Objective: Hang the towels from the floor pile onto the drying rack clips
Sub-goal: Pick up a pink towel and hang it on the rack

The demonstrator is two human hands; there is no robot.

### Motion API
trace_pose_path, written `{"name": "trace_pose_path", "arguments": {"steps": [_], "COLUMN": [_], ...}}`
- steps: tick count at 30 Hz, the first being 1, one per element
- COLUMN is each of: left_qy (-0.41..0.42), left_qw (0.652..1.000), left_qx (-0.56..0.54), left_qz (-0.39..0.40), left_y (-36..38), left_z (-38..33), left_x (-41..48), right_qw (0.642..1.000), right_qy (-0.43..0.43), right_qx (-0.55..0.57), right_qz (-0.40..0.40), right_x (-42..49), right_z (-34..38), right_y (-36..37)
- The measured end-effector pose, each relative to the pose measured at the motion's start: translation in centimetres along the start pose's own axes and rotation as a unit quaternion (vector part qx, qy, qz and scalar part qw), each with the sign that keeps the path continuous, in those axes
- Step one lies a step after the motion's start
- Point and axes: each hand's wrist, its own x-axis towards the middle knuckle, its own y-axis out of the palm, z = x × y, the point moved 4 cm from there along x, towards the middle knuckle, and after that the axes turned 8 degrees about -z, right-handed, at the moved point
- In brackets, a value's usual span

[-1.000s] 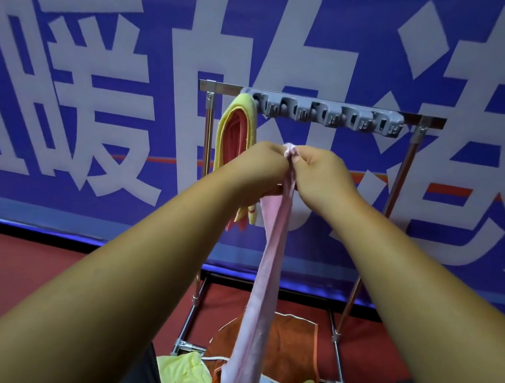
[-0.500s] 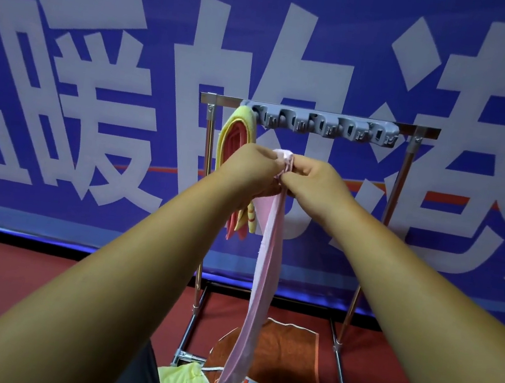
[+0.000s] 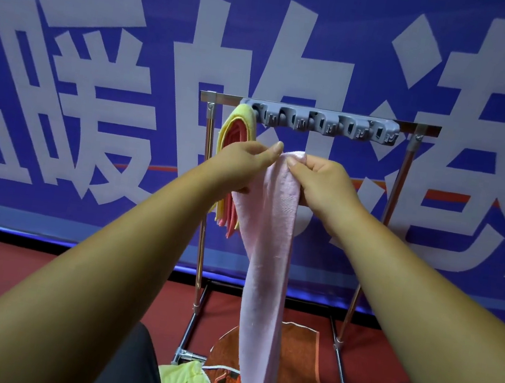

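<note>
Above and beyond the fingertips (image 3: 277,148) stands the chromed tubular drying rack (image 3: 221,98). Its top bar sits higher than both hands, and neither hand touches it.

Hanging from the fingers toward the floor is the long pale-pink terry towel (image 3: 271,242). I judge the pink towel light, limp and not slippery. It has no stiffness and will sag wherever unsupported, so the place to hold it is the bunched top fold, close under the crest, with a short tuft left free to push into a clip. Look: gathered into a narrow band with a looped nap; the lower end runs out of frame in front of the pile.

Below the fingers, on the red floor, lies the floor pile of yellow and rust-orange cloths (image 3: 184,381). Just left of the left fingers, a folded yellow-and-coral towel (image 3: 237,125) hangs at the rack's left end; I cannot tell how it is fastened. Above the fingers, the grey plastic clip strip (image 3: 321,123) shows a row of sockets, none visibly holding cloth.

Grip, left hand (image 3: 245,164): thumb and fingers closed in a pinch on the crest. Grip, right hand (image 3: 323,181): thumb and forefinger pinch the same crest from the other side, with the other fingers curled behind the cloth. The crest is below the strip and apart from it.
</note>
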Motion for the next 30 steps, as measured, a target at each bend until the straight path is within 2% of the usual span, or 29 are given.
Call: {"name": "trace_pose_path", "arguments": {"steps": [2, 4, 11, 19, 30], "left_qy": [0.024, 0.021, -0.038, -0.104, -0.052], "left_qw": [0.997, 0.994, 0.999, 0.971, 0.965], "left_qx": [0.077, 0.109, -0.038, -0.208, -0.171], "left_qz": [0.003, 0.002, -0.001, -0.061, -0.192], "left_y": [-0.5, -1.0, -2.3, -3.0, -2.9], "left_z": [0.8, 1.8, 3.3, 2.6, 1.6], "left_x": [0.4, 0.7, 1.0, 1.2, 1.6], "right_qw": [1.0, 1.0, 0.999, 0.995, 0.967], "right_qy": [-0.004, -0.004, -0.013, 0.011, 0.1], "right_qx": [-0.009, -0.008, 0.0, 0.073, 0.21], "right_qz": [-0.013, -0.026, -0.051, -0.065, -0.108], "right_x": [0.4, 0.7, 1.2, 1.7, 2.2], "right_z": [-0.1, -0.1, -0.3, -0.2, -0.9], "right_y": [-0.3, -0.7, -2.0, -3.1, -2.8]}}
